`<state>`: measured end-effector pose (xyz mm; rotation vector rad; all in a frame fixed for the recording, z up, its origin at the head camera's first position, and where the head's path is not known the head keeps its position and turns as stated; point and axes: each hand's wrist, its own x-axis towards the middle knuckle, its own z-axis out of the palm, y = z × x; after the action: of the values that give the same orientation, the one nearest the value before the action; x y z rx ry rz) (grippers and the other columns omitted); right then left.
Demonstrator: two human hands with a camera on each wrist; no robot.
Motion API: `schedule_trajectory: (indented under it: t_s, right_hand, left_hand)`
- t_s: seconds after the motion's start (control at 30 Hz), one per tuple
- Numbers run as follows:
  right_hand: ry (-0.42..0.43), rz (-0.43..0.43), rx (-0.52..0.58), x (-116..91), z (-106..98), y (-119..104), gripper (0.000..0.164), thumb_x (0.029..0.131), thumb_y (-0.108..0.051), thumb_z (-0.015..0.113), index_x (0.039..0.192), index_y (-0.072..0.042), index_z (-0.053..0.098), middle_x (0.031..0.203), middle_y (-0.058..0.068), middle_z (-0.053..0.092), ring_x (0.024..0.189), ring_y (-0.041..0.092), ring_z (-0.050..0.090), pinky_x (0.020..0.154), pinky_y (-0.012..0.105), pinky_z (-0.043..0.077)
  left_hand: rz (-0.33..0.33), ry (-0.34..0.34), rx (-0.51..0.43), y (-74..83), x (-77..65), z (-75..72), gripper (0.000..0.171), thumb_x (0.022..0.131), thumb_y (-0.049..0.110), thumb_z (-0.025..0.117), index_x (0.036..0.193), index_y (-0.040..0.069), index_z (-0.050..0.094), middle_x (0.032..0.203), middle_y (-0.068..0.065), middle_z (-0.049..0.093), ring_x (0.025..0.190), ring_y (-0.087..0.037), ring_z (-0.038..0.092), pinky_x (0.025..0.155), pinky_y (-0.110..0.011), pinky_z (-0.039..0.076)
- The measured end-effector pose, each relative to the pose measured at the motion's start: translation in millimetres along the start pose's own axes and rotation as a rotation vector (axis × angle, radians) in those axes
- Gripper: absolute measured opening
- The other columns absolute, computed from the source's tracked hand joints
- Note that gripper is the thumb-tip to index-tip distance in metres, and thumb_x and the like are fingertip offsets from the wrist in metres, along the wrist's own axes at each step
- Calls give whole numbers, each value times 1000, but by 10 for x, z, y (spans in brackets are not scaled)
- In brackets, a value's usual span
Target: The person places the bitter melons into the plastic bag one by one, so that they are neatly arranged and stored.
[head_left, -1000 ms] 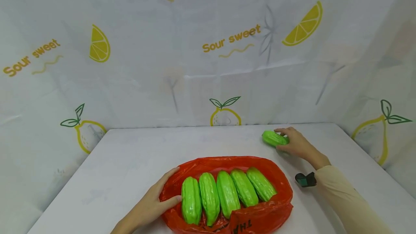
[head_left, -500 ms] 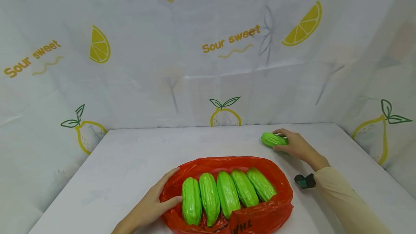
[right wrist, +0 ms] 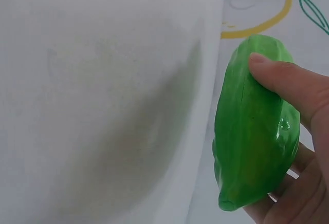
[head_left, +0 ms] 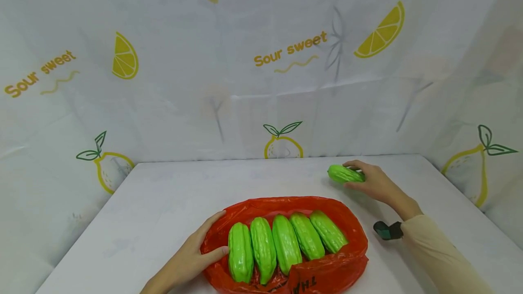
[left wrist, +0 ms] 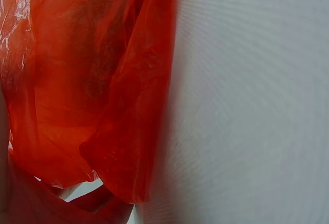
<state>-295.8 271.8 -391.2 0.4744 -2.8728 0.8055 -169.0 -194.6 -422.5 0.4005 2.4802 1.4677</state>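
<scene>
At the far right of the table my right hand [head_left: 373, 183] grips a bright green, ridged bitter melon [head_left: 343, 174] by its right end. In the right wrist view the thumb lies across the glossy bitter melon [right wrist: 252, 131] and the fingers curl behind it; its shadow falls on the white surface. My left hand [head_left: 194, 248] holds the left rim of a red plastic bag [head_left: 278, 203], thumb inside and fingers outside. Several bitter melons [head_left: 286, 242] lie side by side in the bag. In the left wrist view the bag's wall [left wrist: 77, 95] covers most of that hand.
The white table [head_left: 163, 203] runs back to a hanging cloth [head_left: 184, 103] printed with lemons. A dark strap end [head_left: 387, 230] sticks out beside the right sleeve [head_left: 437, 248]. The bag's front edge is folded over, with black lettering.
The bitter melon in my right hand has shifted slightly and turned a little, and the right forearm has moved slightly rightward. The left hand and the bag have stayed put.
</scene>
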Motion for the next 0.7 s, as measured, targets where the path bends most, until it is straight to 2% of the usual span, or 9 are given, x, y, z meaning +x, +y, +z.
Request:
schedule_trajectory:
  t_s: [0.4, 0.7]
  right_hand:
    - [24, -15, -6, -103, -82, -109, 56, 86, -20, 77, 133, -1, 54, 127, 27, 61, 105, 38, 59, 91, 59, 53]
    - [41, -39, -14, -150, -136, -194, 56, 84, -21, 79, 132, -2, 56, 123, 24, 63, 99, 31, 59, 85, 50, 55]
  left_hand:
    - [10, 8, 16, 3, -8, 2, 67, 93, 36, 67, 151, 37, 33, 154, -6, 42, 133, -32, 48, 88, -40, 60]
    - [1, 5, 14, 6, -3, 1, 67, 93, 37, 67, 151, 37, 33, 154, -6, 42, 133, -32, 48, 89, -41, 60]
